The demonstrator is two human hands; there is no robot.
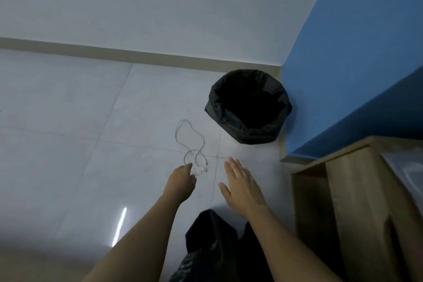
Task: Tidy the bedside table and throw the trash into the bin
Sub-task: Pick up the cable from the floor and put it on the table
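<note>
Mid-frame, the left hand (pixel 183 178) pinches one end of a white cable (pixel 190 144) lying on the floor; the right hand (pixel 240 185) hovers flat, fingers spread. Bin (pixel 248 105) (contents hidden) stands upper right; bedside table (pixel 343 190) at right, tidying apparently unfinished.

The inside of the bin (pixel 249 107) is pure black, so its contents cannot be told. The left hand (pixel 180 182) hides its own fingertips and the end of the cable (pixel 191 144) there; whether it grips is unclear. The wooden table (pixel 357 201) is cut off by the right edge, its top blurred. Both forearms run off the bottom.
</note>
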